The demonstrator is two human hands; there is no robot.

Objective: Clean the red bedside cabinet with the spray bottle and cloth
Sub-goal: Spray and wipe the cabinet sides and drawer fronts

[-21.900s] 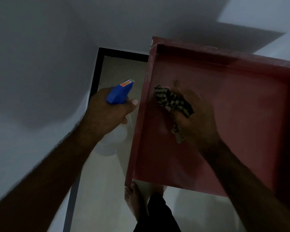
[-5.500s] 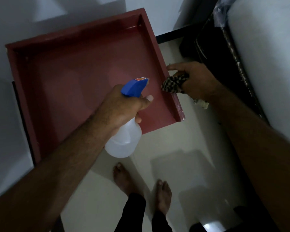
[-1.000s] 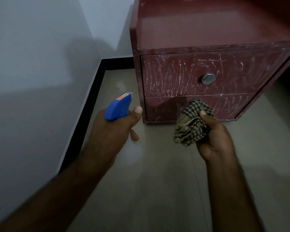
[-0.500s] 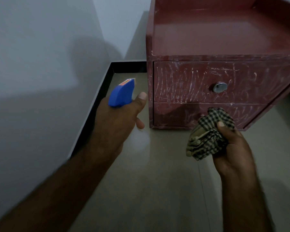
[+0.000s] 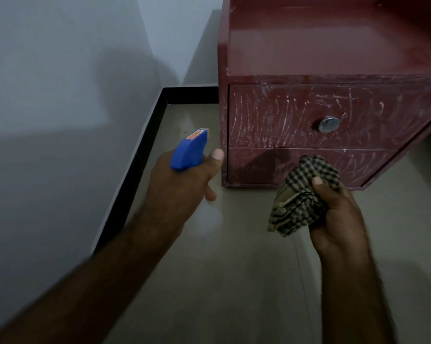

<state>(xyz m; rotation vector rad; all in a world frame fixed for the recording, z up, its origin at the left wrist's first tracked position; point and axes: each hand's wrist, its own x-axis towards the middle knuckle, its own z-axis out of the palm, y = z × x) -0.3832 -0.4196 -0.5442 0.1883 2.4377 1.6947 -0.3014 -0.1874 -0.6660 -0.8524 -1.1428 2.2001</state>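
Observation:
The red bedside cabinet (image 5: 316, 70) stands on the floor at the upper right, its drawer front streaked with white marks around a round metal knob (image 5: 329, 124). My left hand (image 5: 182, 184) grips the spray bottle (image 5: 188, 152); only its blue head shows, nozzle pointing away, just left of the cabinet's lower left corner. My right hand (image 5: 333, 214) holds the bunched checked cloth (image 5: 301, 197) in front of the cabinet's bottom panel, a little off it.
A pale wall (image 5: 60, 95) with a black skirting (image 5: 144, 155) runs along the left and behind the cabinet. Beige tiled floor (image 5: 234, 281) fills the foreground.
The view has drawn slightly closer to the cabinet front. Both hands keep their grips; the cloth hand has shifted a little right and lower in view.

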